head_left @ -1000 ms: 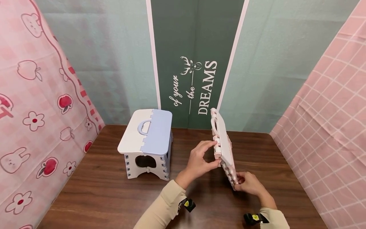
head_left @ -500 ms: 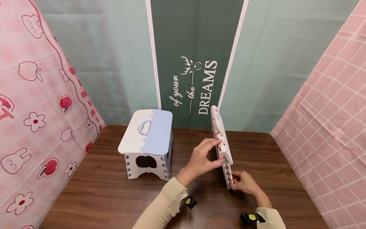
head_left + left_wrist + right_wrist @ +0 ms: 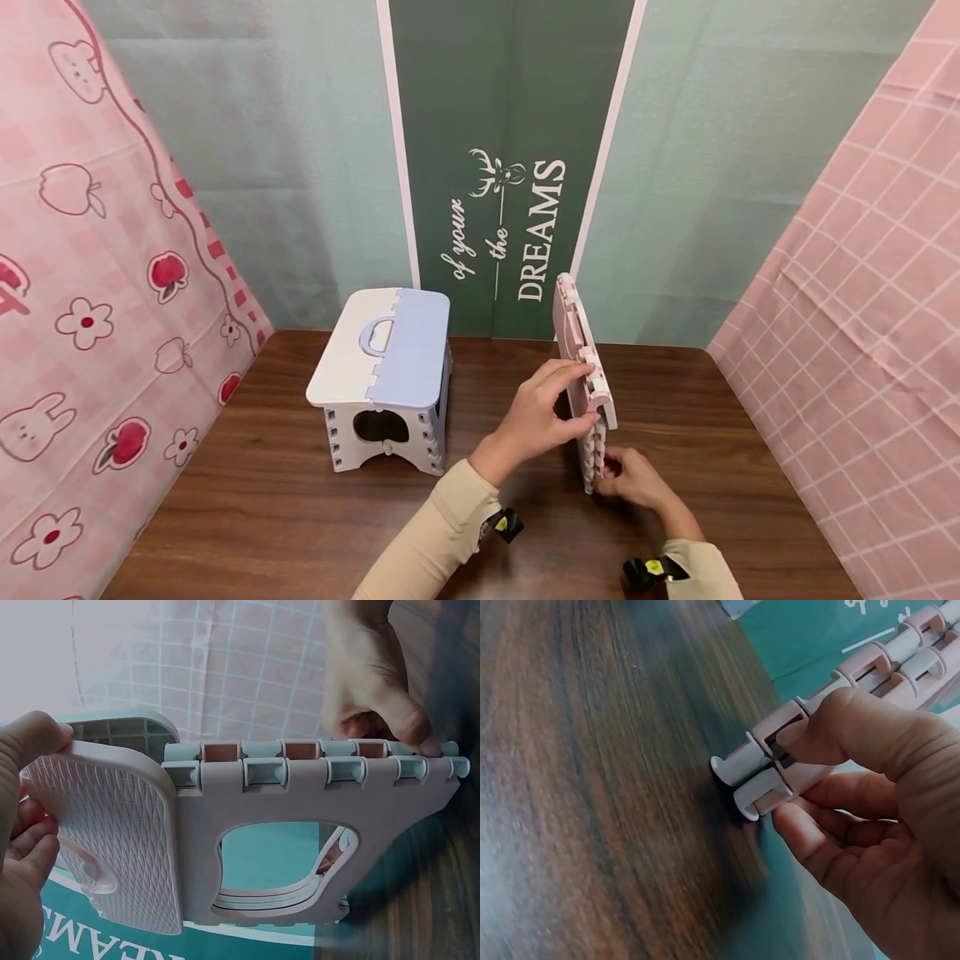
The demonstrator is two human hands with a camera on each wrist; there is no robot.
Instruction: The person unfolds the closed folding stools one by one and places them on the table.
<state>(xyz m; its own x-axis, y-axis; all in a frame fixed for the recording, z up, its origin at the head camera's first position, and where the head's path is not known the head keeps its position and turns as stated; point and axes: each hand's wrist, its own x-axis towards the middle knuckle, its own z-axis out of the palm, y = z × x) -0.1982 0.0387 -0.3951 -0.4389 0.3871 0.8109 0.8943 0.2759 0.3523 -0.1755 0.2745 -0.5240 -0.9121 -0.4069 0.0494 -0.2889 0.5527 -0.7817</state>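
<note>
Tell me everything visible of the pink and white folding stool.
The folding stool looks plastic, pink and white, with a textured seat, a carry handle and notched leg panels, pierced in the middle. Folded nearly flat, it is upright, seat up, right of the blue and white stool. The left hand grips the seat's near end; the right hand pinches the leg panels low down. Whether the feet touch the table is unclear.

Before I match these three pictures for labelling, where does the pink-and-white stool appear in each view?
Head: the stool is right of centre.
Left wrist: it spans the middle, seat to the left, legs to the right.
Right wrist: leg edges run from near centre to the upper-right corner.
Shared landmark: brown tabletop, visible in all three.
</note>
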